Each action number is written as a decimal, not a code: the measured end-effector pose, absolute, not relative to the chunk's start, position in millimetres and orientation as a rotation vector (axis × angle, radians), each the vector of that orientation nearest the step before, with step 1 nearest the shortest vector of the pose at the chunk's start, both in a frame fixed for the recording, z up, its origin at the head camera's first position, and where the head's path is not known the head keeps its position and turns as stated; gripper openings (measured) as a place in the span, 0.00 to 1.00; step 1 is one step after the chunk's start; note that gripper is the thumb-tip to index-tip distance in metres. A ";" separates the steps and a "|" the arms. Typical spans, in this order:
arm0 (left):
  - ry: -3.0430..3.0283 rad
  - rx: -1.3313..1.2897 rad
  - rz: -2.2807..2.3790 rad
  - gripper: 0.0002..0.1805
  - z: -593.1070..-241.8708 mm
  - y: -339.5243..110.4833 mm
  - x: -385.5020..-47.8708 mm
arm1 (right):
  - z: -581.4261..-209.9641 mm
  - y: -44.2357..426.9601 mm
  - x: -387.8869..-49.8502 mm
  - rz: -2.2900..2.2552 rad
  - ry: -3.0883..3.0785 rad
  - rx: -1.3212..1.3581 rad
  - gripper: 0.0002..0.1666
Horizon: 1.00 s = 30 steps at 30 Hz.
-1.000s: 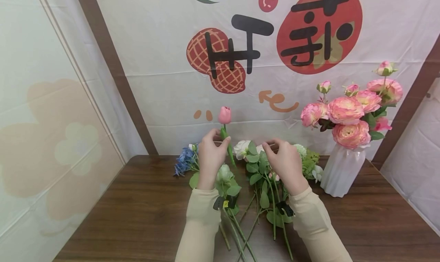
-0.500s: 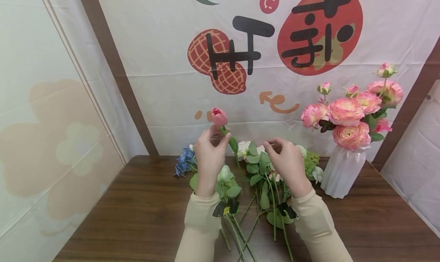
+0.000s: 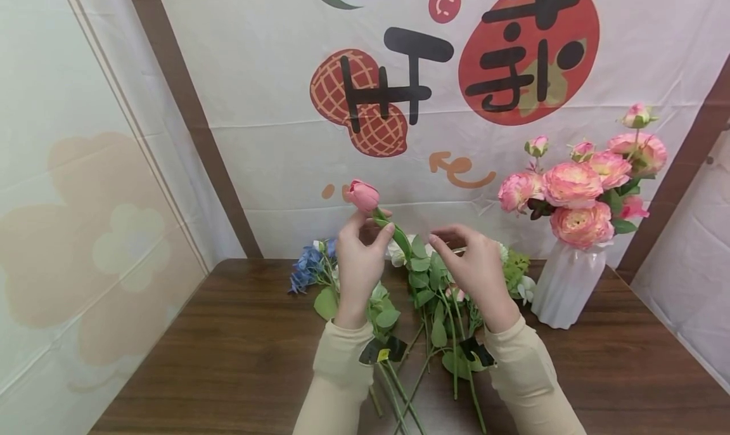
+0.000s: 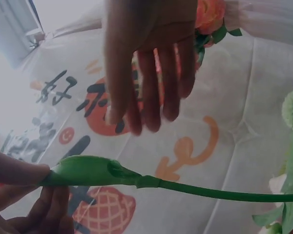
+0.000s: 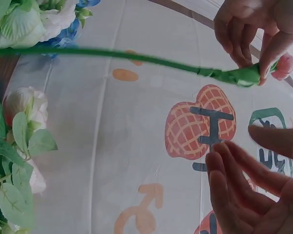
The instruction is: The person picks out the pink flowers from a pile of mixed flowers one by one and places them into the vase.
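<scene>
A pink tulip (image 3: pixel 364 196) with a green leaf and long stem is pinched between the thumb and fingers of my left hand (image 3: pixel 360 264), just under the bloom. Its bloom leans to the left, and the stem slants down to the right. In the left wrist view the green leaf (image 4: pixel 88 170) lies against the fingertips, and most of the bloom is hidden. My right hand (image 3: pixel 476 273) hovers to the right of the tulip, its fingers loosely bent with nothing between them. The right wrist view shows the stem passing apart from that hand.
Loose flowers lie on the brown wooden table (image 3: pixel 239 346): a blue flower (image 3: pixel 308 267), white blooms and leafy green stems (image 3: pixel 436 276). At the right stands a white vase (image 3: pixel 570 286) of pink flowers (image 3: pixel 582 194). A printed cloth (image 3: pixel 274 168) hangs behind.
The tulip has tipped from upright to leaning left. My left hand first shifted a little left, then back to the right. My right hand has barely moved.
</scene>
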<state>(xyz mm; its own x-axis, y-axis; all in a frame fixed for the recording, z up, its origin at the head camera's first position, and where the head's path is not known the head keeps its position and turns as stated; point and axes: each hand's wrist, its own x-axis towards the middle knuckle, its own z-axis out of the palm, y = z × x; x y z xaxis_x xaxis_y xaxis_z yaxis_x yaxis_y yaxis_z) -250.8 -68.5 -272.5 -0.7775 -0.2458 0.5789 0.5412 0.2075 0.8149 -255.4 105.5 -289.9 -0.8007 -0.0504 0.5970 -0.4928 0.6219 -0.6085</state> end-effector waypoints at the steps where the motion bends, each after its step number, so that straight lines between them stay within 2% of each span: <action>1: -1.866 -0.277 -1.642 0.09 -273.3 -67.2 -251.2 | -289.7 104.6 -254.9 1.094 -2.304 0.449 0.16; 14: -1.797 -0.299 -1.845 0.09 -276.3 -58.5 -251.9 | -289.7 102.1 -253.9 1.103 -2.286 0.557 0.22; 30: -1.621 -0.318 -2.027 0.09 -265.5 -60.8 -241.2 | -286.5 97.9 -245.8 1.128 -2.162 0.623 0.15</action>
<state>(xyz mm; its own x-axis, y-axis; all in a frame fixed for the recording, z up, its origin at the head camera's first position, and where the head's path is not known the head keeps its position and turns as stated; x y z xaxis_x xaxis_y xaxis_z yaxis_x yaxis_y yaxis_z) -241.2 -60.8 -265.5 -0.8371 -0.2488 0.4872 0.5300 -0.1481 0.8350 -245.8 97.9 -286.5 -0.7003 -0.1233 0.7031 -0.6473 0.5251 -0.5526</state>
